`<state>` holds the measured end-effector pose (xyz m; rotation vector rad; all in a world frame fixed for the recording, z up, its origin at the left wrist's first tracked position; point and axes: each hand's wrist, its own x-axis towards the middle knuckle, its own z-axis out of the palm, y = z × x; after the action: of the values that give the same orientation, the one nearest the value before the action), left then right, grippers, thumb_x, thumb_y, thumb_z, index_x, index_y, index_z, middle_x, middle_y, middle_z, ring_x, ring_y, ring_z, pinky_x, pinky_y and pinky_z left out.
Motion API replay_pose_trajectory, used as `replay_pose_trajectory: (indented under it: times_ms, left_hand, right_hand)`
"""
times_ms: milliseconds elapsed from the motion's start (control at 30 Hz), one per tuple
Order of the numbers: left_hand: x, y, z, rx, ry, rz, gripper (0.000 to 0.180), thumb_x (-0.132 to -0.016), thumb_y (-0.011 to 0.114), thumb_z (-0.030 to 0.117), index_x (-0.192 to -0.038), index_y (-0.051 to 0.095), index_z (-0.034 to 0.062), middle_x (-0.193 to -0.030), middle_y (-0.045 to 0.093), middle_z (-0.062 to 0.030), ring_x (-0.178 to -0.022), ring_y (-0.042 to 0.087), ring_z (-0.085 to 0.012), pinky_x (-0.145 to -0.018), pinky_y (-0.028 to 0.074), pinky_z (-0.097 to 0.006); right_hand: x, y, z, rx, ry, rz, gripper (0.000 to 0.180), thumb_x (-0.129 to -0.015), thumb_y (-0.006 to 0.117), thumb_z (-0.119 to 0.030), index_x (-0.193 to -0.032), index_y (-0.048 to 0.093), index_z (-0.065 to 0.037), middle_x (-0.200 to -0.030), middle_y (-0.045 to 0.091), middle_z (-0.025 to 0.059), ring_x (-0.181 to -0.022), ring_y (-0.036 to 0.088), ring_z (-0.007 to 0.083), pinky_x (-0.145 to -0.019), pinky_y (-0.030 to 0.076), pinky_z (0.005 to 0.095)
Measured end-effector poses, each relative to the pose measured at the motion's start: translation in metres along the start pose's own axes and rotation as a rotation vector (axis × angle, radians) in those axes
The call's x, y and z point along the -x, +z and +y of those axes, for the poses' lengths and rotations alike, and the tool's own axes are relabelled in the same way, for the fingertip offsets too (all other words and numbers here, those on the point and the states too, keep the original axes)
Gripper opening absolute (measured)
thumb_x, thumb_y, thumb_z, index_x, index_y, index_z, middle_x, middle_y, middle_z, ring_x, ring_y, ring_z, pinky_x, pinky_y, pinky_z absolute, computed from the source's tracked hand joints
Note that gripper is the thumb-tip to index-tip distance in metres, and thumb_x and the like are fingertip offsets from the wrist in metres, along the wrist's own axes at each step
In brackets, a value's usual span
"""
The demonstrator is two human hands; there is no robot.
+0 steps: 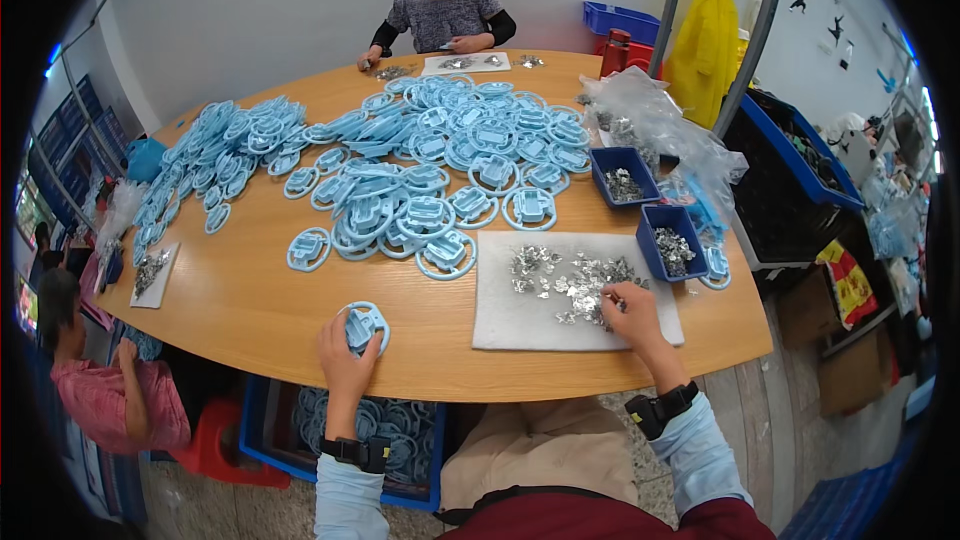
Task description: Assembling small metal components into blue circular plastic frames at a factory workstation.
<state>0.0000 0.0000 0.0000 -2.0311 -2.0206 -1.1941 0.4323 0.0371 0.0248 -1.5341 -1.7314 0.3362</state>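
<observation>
My left hand (345, 365) grips a light blue round plastic part (365, 326) near the front edge of the table. Its outer ring surrounds a moulded centre, and my thumb and fingers close on its sides. My right hand (634, 318) has its fingertips pinched together at the edge of a spread of small shiny metal pieces (588, 290). What the fingertips hold, if anything, is too small to make out. The metal pieces lie on a white mat (505, 325). Beyond my left hand spreads a big heap of the same blue parts (425, 215).
Two small dark blue bins (652, 252) (610, 198) of metal pieces stand right of the heap, beside clear plastic bags (665, 105). Across the wooden table (240, 290) a person (440, 15) works; another sits at left. A blue crate (262, 430) of blue parts sits below.
</observation>
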Motion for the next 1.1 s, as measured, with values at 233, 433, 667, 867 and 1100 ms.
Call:
replay_pose_trajectory:
  times_ms: [233, 433, 667, 867, 1100]
  left_hand:
    - [-0.001, -0.001, 0.001, -0.009, 0.004, -0.001, 0.056, -0.071, 0.075, 0.025, -0.116, 0.052, -0.0008, -0.113, 0.054, -0.0177, -0.105, 0.048, -0.0352, -0.089, 0.039, -0.045]
    - [-0.001, -0.001, 0.000, 0.001, 0.006, 0.007, 0.056, -0.070, 0.075, 0.024, -0.114, 0.052, -0.0015, -0.112, 0.054, -0.0182, -0.104, 0.048, -0.0357, -0.089, 0.039, -0.045]
    - [-0.004, -0.003, 0.004, 0.033, -0.006, 0.061, 0.056, -0.065, 0.077, 0.020, -0.112, 0.054, -0.0007, -0.107, 0.056, -0.0182, -0.101, 0.050, -0.0364, -0.087, 0.040, -0.044]
    - [-0.001, -0.001, -0.003, 0.028, -0.011, 0.048, 0.057, -0.065, 0.078, 0.023, -0.111, 0.054, -0.0006, -0.110, 0.055, -0.0185, -0.102, 0.049, -0.0360, -0.088, 0.039, -0.044]
    - [-0.003, -0.004, 0.023, 0.051, 0.021, 0.134, 0.058, -0.063, 0.079, 0.023, -0.110, 0.054, 0.0001, -0.105, 0.057, -0.0175, -0.098, 0.051, -0.0356, -0.086, 0.040, -0.043]
  right_hand:
    - [-0.024, 0.035, -0.042, -0.047, -0.102, -0.215, 0.012, -0.076, 0.060, -0.013, -0.081, 0.066, -0.003, -0.073, 0.062, 0.0144, -0.068, 0.060, 0.0311, -0.064, 0.047, 0.0385]
    - [-0.047, 0.065, -0.054, 0.048, -0.228, -0.260, 0.011, -0.076, 0.060, -0.012, -0.081, 0.065, -0.005, -0.079, 0.062, 0.0142, -0.075, 0.059, 0.0340, -0.067, 0.047, 0.0423]
    - [-0.061, 0.082, -0.065, 0.292, -0.279, -0.369, 0.015, -0.078, 0.055, -0.016, -0.076, 0.064, -0.004, -0.081, 0.062, 0.0155, -0.076, 0.060, 0.0348, -0.068, 0.049, 0.0449]
    - [-0.066, 0.086, -0.067, 0.328, -0.305, -0.382, 0.015, -0.077, 0.055, -0.016, -0.072, 0.063, -0.003, -0.079, 0.062, 0.0156, -0.075, 0.061, 0.0349, -0.068, 0.049, 0.0455]
    - [-0.056, 0.073, -0.068, 0.087, -0.239, -0.251, 0.014, -0.074, 0.060, -0.016, -0.071, 0.060, -0.002, -0.074, 0.061, 0.0143, -0.070, 0.061, 0.0320, -0.062, 0.048, 0.0428]
